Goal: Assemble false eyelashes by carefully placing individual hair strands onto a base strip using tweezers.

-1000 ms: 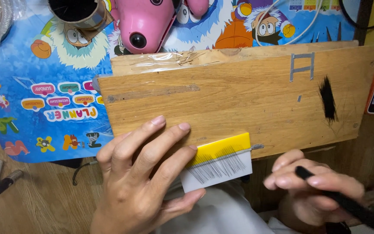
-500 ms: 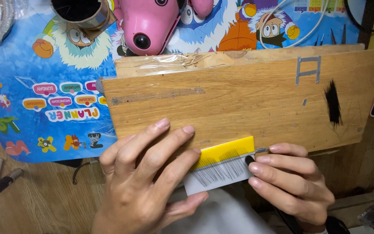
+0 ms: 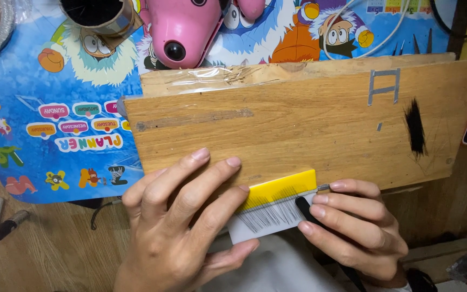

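While your left hand point(image 3: 182, 227) presses flat on a small yellow-and-white card point(image 3: 277, 208), pinning it at the near edge of the wooden board point(image 3: 298, 124), fine dark hairs lie across the card. To its right, your right hand point(image 3: 352, 230) grips a thin black tool point(image 3: 308, 210), its tip touching the card.

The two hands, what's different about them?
The left hand lies flat with its fingers spread across the yellow and white card, pressing it to the wooden board; the right hand is curled, with its fingers bunched. The left hand holds no tool, while the right hand grips a thin black tool whose tip meets the card's edge. Both are bare and touch the card.
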